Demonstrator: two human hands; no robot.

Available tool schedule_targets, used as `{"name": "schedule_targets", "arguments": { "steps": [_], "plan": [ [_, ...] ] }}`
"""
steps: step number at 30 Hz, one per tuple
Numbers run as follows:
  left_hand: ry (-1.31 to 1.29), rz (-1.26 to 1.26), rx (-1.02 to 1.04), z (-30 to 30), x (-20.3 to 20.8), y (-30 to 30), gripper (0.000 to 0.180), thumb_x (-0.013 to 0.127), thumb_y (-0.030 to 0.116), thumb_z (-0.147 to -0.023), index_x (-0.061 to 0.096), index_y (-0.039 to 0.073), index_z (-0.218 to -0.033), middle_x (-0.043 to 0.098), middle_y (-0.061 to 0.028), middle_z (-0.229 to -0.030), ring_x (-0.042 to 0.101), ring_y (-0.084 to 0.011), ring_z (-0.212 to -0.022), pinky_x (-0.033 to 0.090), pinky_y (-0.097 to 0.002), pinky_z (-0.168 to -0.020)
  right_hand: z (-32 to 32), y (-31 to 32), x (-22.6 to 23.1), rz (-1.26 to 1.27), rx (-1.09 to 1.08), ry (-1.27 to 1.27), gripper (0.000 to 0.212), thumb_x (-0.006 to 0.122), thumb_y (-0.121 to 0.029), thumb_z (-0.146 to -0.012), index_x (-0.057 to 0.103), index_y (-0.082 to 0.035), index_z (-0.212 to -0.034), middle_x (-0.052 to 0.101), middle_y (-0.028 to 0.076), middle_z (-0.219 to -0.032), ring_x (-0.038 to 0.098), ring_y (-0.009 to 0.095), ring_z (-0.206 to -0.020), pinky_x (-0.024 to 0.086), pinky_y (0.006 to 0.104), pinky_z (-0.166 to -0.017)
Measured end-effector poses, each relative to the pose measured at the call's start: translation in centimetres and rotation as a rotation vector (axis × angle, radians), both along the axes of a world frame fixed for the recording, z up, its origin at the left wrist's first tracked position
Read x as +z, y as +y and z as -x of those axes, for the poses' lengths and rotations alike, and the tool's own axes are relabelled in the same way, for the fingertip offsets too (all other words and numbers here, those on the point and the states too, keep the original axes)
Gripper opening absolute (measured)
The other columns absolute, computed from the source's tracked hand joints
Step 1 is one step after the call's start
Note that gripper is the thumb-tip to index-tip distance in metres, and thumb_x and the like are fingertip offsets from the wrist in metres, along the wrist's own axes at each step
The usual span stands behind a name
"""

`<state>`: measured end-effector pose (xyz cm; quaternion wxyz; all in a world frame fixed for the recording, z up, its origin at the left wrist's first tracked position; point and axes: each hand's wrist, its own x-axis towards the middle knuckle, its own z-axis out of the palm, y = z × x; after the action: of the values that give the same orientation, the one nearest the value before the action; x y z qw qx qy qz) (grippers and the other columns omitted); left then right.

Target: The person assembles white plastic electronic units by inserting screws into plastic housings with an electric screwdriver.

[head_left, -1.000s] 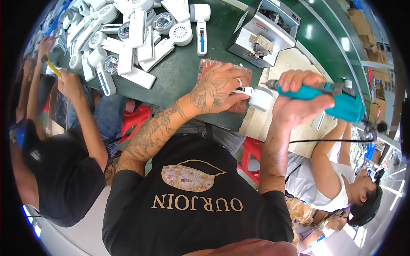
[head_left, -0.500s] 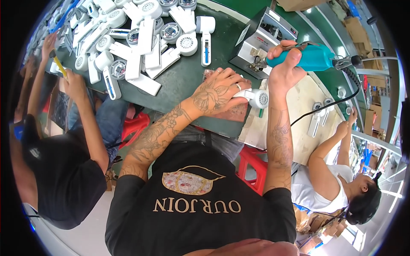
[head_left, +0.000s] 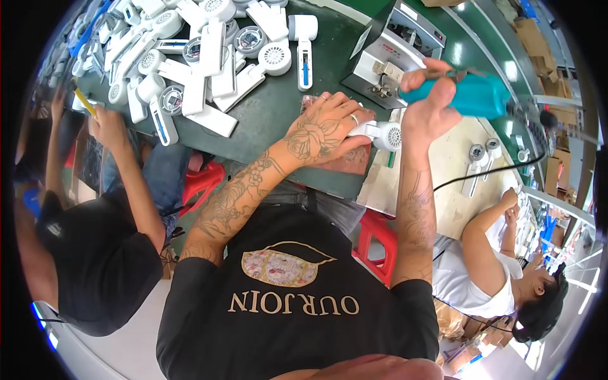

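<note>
My left hand (head_left: 326, 126) lies over a white handheld fan (head_left: 387, 136), fingers curled round its handle, which is mostly covered. The fan's round grilled head sticks out to the right of the hand. Under them is a reddish-brown pad (head_left: 348, 163) at the table's near edge. My right hand (head_left: 432, 104) is raised, wrapped round a teal electric screwdriver (head_left: 478, 96) held almost level. Its tip end points left, close to the front of a grey metal box-shaped screw feeder (head_left: 373, 63); whether they touch I cannot tell.
A heap of white handheld fans (head_left: 212, 57) covers the green table's (head_left: 266, 133) left part. One fan (head_left: 304, 54) lies apart. A black cable (head_left: 487, 171) hangs from the screwdriver. People sit at left (head_left: 95, 253) and right (head_left: 481, 272); two fans (head_left: 476, 161) lie near the right one.
The screwdriver's rear end has swung down and right, blurred, while its tip stays by the feeder. The fan under my left hand has shifted slightly up. The right-hand person's hands have drawn back.
</note>
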<state>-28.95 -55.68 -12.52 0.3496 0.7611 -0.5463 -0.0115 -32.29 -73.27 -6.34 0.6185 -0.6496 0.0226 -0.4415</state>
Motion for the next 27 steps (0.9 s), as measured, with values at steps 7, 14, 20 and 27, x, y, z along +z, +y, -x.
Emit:
{"name": "schedule_targets", "arguments": {
  "steps": [7, 14, 20, 27],
  "plan": [
    [0.013, 0.018, 0.002, 0.2, -0.3, 0.1, 0.044, 0.062, 0.042, -0.095, 0.064, 0.012, -0.126, 0.062, -0.0057, -0.117, 0.053, -0.0254, -0.113, 0.041, -0.0440, -0.101, -1.9, -0.4, -1.3, 0.006, 0.042, -0.093, 0.038, 0.068, -0.033, -0.099, 0.059, 0.004, -0.097, 0.061, 0.007, -0.071, 0.060, 0.016, -0.063, 0.049, 0.0300, -0.058],
    [0.022, 0.023, 0.015, 0.2, 0.0, 0.3, 0.042, 0.062, 0.042, -0.095, 0.066, 0.013, -0.125, 0.062, -0.0050, -0.113, 0.054, -0.0250, -0.112, 0.042, -0.0422, -0.100, -1.0, 0.5, -0.4, -0.020, 0.041, 0.036, 0.046, 0.067, -0.040, -0.099, 0.054, 0.003, -0.096, 0.055, 0.010, -0.071, 0.055, 0.021, -0.062, 0.048, 0.0348, -0.057],
    [-0.019, 0.039, 0.027, 0.1, -0.1, 0.3, 0.047, 0.067, 0.041, -0.093, 0.065, 0.017, -0.134, 0.064, -0.0040, -0.115, 0.056, -0.0255, -0.110, 0.045, -0.0417, -0.096, 3.8, 1.6, 0.1, -0.158, 0.037, 0.121, 0.054, 0.068, -0.046, -0.096, 0.060, 0.006, -0.104, 0.057, 0.007, -0.068, 0.057, 0.018, -0.060, 0.046, 0.0309, -0.055],
    [-0.002, 0.017, 0.024, 0.0, -0.3, 0.2, 0.047, 0.067, 0.040, -0.093, 0.065, 0.015, -0.133, 0.064, -0.0046, -0.115, 0.057, -0.0260, -0.110, 0.045, -0.0419, -0.097, 4.0, 2.0, -0.7, -0.171, 0.063, 0.096, 0.055, 0.070, -0.047, -0.096, 0.059, 0.007, -0.104, 0.057, 0.007, -0.068, 0.057, 0.019, -0.061, 0.047, 0.0323, -0.057]
  ]
}}
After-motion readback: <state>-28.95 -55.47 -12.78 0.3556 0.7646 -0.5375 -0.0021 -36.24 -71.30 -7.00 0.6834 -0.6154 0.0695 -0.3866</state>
